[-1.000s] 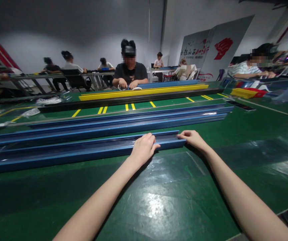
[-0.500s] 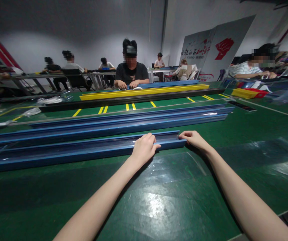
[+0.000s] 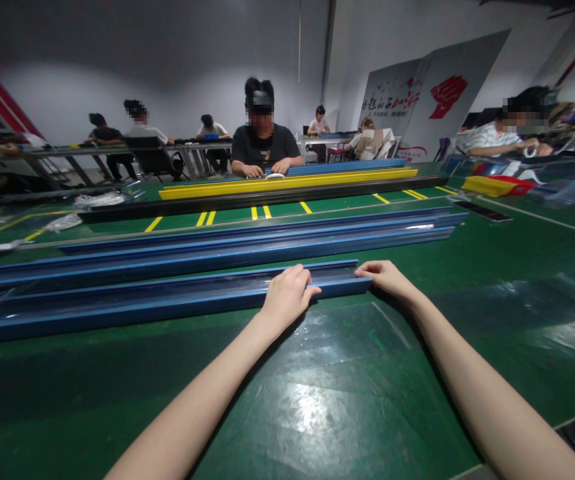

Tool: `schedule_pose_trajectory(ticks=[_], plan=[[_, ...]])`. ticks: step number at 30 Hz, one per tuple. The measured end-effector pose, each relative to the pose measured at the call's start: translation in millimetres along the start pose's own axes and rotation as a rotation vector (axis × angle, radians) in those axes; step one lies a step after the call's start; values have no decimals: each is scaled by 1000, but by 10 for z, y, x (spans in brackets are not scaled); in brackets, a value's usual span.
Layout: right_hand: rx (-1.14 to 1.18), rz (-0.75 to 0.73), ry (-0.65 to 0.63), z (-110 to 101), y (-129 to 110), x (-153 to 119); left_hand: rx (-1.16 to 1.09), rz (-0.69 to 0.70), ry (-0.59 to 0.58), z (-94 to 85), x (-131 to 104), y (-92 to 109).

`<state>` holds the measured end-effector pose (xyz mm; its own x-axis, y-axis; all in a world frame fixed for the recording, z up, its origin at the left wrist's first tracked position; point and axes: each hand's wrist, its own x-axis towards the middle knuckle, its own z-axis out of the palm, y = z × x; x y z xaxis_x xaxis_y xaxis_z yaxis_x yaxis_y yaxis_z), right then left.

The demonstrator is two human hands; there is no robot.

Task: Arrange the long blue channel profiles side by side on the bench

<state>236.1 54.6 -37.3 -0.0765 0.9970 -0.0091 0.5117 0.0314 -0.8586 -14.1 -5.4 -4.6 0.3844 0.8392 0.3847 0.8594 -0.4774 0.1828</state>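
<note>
A long blue channel strip (image 3: 167, 297) with raised edges lies across the green table, its trough lined with clear film. My left hand (image 3: 290, 295) grips its near wall, thumb outside and fingers curled over into the trough. At the strip's right end, my right hand (image 3: 385, 277) is closed in a pinch against the end; whether film is between its fingertips is hidden. Under my wrists a clear plastic sheet (image 3: 337, 340) lies flat on the table.
Behind lie more blue strips (image 3: 247, 252), a black strip (image 3: 267, 198) and a yellow strip (image 3: 317, 181). A phone-like dark slab (image 3: 482, 211) and a yellow tray (image 3: 487, 187) are at the right. A co-worker (image 3: 265, 147) sits opposite, another person (image 3: 507, 137) at the right.
My right hand has shifted very slightly left at the strip's end. My left hand and the strip look unmoved. The co-worker opposite has moved their hands slightly to the right.
</note>
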Motion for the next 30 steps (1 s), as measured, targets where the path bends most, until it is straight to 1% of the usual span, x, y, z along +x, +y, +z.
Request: schedule_pose_trajectory(ticks=[6,11,16,22,30], plan=[[-78,-3,-10,-78,-11,-18,44,1,-18,15,-15,-2],[-129,-46,20,-59,30,-4,62,18,-12,19,-16,2],[-119,-55,36,-6,86,26,78,29,20,39,-27,8],[-113,-59,53,25,67,-3,155,82,84,107,-52,-4],[-96,-65,88,44,51,-25,112,113,129,137,-60,-10]])
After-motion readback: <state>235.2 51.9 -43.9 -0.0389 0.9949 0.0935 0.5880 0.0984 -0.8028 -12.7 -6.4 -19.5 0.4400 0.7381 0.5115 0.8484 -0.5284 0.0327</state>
